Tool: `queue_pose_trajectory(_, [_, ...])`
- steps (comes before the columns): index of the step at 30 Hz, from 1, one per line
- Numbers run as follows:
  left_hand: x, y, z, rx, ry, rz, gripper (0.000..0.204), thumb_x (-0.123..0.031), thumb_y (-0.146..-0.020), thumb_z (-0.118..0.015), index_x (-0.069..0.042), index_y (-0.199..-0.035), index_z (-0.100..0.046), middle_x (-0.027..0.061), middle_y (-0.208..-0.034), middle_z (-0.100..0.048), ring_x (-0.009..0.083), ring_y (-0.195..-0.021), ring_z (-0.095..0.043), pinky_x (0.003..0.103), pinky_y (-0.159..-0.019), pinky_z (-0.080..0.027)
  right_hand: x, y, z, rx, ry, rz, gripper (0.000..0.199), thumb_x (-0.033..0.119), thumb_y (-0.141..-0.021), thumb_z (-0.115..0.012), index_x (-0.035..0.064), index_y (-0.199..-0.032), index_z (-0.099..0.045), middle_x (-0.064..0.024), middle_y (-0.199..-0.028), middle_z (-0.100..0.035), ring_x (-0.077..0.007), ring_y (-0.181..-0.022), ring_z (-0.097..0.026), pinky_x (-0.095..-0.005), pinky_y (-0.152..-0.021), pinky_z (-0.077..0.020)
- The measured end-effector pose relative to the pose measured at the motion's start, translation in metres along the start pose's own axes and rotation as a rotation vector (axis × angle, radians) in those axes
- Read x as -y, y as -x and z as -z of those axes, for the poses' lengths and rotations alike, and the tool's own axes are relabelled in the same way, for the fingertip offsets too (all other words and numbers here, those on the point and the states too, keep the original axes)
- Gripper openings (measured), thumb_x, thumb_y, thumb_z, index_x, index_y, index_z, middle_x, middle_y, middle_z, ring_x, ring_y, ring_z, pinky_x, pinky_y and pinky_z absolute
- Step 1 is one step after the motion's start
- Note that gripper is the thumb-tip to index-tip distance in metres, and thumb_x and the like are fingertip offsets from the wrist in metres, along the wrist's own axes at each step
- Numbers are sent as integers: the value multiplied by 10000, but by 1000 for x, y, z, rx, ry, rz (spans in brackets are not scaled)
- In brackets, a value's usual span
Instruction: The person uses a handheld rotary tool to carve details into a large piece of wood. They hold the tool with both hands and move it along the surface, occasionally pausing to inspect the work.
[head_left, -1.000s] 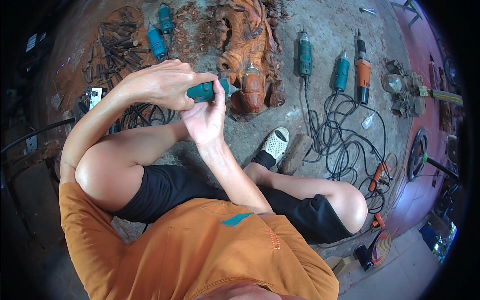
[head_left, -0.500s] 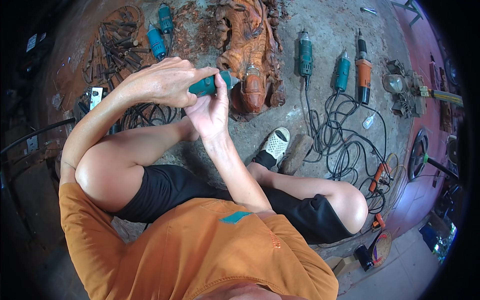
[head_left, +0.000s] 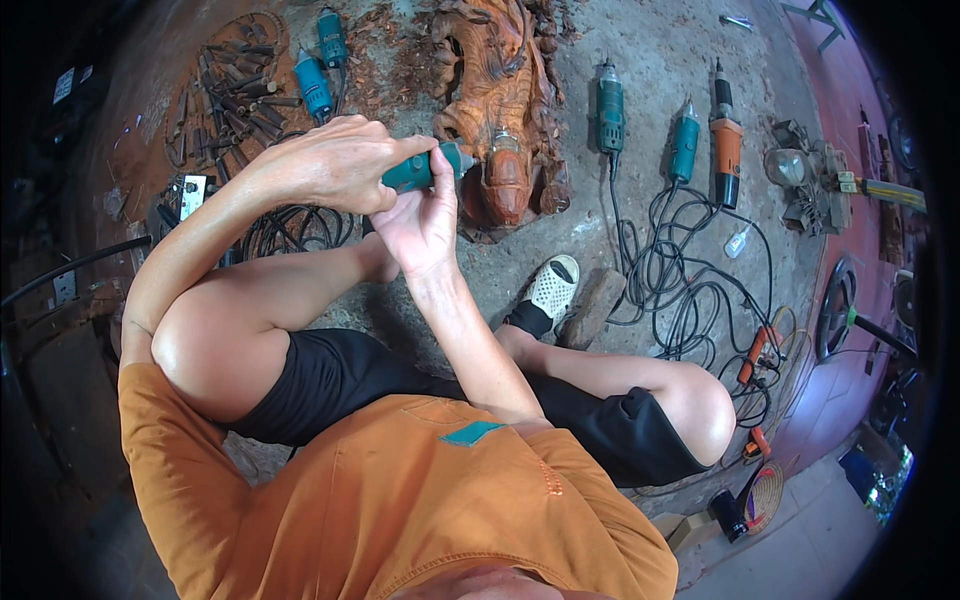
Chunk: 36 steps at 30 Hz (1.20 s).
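While our left fingers (head_left: 405, 149) and right fingers (head_left: 443, 178) gripped the die grinder (head_left: 409, 173), we had shifted it slightly forward.

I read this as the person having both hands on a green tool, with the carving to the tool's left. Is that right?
Not quite: the carving is to the tool's right, as the head view shows. Both the left hand and the right hand are on the green tool.
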<state>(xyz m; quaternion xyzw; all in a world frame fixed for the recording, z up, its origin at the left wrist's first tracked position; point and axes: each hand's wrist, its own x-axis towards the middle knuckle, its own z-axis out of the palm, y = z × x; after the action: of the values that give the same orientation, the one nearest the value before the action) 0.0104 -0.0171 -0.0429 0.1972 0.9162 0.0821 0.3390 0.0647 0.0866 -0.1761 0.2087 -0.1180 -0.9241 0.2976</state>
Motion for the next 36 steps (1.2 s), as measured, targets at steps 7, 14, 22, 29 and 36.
queue_pose_trajectory(7, [2,2,-2,-18,14,-40,738,-132,-646,-643,-32,-1360,-487,221,-796,-651,369,-791,-626,474,-753,-490,-4,3,1,-23,16,29,383,389,-910,-631,132,-1188,-570,-57,-1239,-617,-240,-1191,-557,-459,-1060,-402])
queue_pose_trajectory(14, [-4,6,5,37,40,-30,724,-136,-647,-635,-23,-1350,-503,240,-806,-655,377,-769,-640,468,-731,-502,-9,10,-3,-36,55,50,380,398,-907,-631,139,-1180,-576,-39,-1231,-620,-230,-1191,-549,-435,-1037,-410])
queue_pose_trajectory(22, [1,8,3,9,50,-89,693,-164,-648,-635,-18,-1318,-536,243,-834,-662,385,-778,-646,459,-723,-505,-14,14,-4,-73,56,49,431,410,-893,-646,134,-1211,-555,-42,-1230,-617,-231,-1193,-543,-429,-1035,-401])
queue_pose_trajectory(29, [2,14,5,38,47,-51,725,-209,-654,-661,-52,-1349,-528,210,-886,-673,338,-822,-625,427,-772,-479,-18,20,-9,-88,82,60,461,422,-886,-653,127,-1222,-543,-43,-1240,-606,-230,-1184,-546,-431,-1029,-408])
queue_pose_trajectory(36, [5,14,5,36,53,-77,739,-212,-645,-664,-43,-1351,-524,213,-879,-673,344,-792,-634,426,-738,-480,-19,24,-15,-71,76,63,448,414,-890,-656,132,-1217,-537,-39,-1216,-609,-222,-1163,-558,-416,-1016,-424])
